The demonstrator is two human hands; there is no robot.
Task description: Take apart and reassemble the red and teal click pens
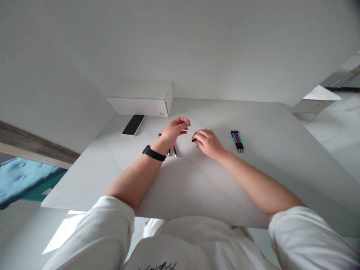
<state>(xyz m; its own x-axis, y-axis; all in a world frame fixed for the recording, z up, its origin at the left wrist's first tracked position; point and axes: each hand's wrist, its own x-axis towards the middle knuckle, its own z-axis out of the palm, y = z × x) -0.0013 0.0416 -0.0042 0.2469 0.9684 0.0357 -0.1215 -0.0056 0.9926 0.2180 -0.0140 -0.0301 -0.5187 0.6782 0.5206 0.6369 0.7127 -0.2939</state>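
As fingers (pixel 200 135) (right) pinch, black piece (pixel 194 140) between

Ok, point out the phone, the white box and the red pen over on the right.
Phone (pixel 134 125): head view, on the middle of its dark screen.
White box (pixel 136 105): head view, on its front face.
Red pen (pixel 236 138): head view, on its red barrel.

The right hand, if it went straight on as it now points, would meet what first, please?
The right hand would probably meet the left hand first, across a narrow gap, though depth is hard to judge from this one view.
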